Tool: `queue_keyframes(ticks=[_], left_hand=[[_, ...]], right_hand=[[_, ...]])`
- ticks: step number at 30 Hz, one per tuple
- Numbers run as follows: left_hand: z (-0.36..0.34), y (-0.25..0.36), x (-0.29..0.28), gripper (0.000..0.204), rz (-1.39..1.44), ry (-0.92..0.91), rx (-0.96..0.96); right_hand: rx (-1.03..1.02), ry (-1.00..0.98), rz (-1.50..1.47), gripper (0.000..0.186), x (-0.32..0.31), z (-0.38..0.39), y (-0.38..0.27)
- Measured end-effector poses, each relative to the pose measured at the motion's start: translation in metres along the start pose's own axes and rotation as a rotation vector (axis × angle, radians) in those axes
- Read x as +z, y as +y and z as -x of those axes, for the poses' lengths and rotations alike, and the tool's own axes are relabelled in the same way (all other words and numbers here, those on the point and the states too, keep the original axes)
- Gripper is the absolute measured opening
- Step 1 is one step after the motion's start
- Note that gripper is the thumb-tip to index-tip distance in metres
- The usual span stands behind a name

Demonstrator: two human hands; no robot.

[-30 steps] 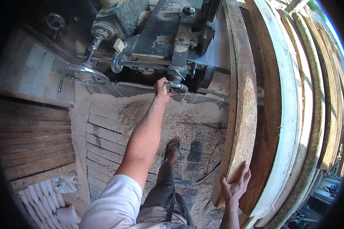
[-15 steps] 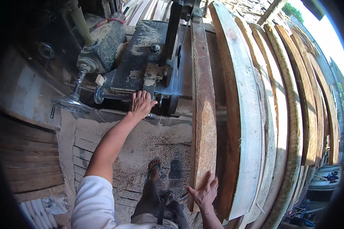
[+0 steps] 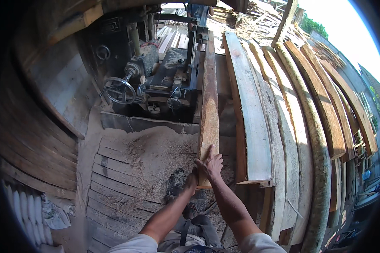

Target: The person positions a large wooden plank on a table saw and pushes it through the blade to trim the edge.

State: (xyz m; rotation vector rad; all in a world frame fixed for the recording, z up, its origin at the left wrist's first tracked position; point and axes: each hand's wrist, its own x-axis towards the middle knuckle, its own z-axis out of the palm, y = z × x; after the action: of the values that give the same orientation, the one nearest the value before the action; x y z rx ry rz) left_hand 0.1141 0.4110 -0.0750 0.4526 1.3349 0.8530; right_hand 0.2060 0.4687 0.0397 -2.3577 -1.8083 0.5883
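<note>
A long wooden beam [image 3: 209, 101], brown and rough, runs away from me along the right side of a dark saw machine [image 3: 166, 74]. My left hand [image 3: 193, 179] is closed on the left edge of the beam near its close end; some of its fingers are hidden by the wood. Over the top of the same end lies my right hand [image 3: 212, 165], index finger stretched along the wood and the other fingers curled by the right edge. Both hands nearly meet at the beam's left edge. The far end passes beside the machine's upright guide.
A metal handwheel [image 3: 119, 90] sticks out at the machine's left front. Right of the beam lie a wide pale plank [image 3: 251, 101], several other boards and a round log [image 3: 312, 122]. Sawdust [image 3: 156, 147] covers the slatted floor. Corrugated sheeting [image 3: 33, 156] stands at left.
My left hand has left the machine's front and come to the beam's near end. My right hand has shifted onto the beam's top. The view has moved back from the machine.
</note>
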Motion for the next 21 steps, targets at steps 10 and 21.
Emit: queue_keyframes(ticks=[10,21], left_hand=[[0.302,-0.193,-0.106,0.071,0.158,-0.373,-0.073],[0.61,-0.46,-0.243,0.059,-0.014,-0.287,-0.066]], right_hand=[[-0.139,-0.613,-1.585,0.085,0.133,0.329,0.144],[0.022,-0.391,-1.522,0.063,0.181,0.535,0.159]])
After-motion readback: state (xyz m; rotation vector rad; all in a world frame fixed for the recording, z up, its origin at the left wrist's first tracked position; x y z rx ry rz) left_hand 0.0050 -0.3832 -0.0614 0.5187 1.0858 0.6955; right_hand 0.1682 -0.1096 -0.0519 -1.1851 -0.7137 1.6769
